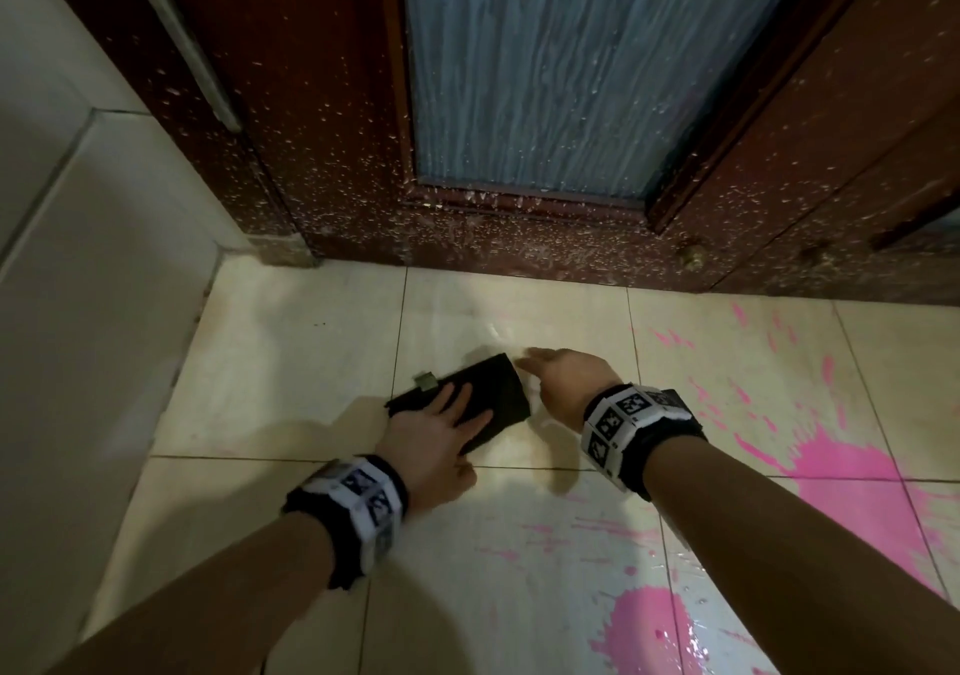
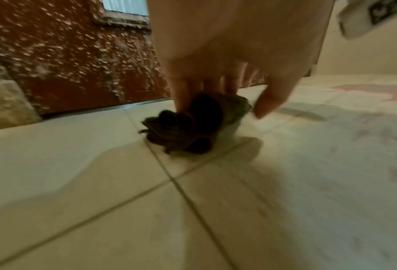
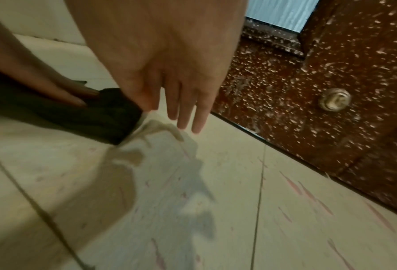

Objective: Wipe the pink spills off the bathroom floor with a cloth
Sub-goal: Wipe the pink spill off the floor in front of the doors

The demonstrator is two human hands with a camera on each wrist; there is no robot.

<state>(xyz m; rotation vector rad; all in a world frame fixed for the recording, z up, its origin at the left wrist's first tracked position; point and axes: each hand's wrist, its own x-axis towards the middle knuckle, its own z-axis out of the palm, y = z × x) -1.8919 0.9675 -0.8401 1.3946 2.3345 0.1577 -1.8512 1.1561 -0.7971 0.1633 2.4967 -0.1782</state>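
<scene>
Head view shows a dark, folded cloth [image 1: 467,404] lying flat on the cream tiled floor [image 1: 291,362], near the door [image 1: 363,154]; its long axis runs slantwise from near left to far right. The left hand [image 1: 441,440] presses on it with straight, spread fingers. The right hand [image 1: 566,378] hovers just beside its right end, fingers extended, holding nothing. Pink spills [image 1: 841,466] cover the floor's right side, well apart from the cloth.
</scene>
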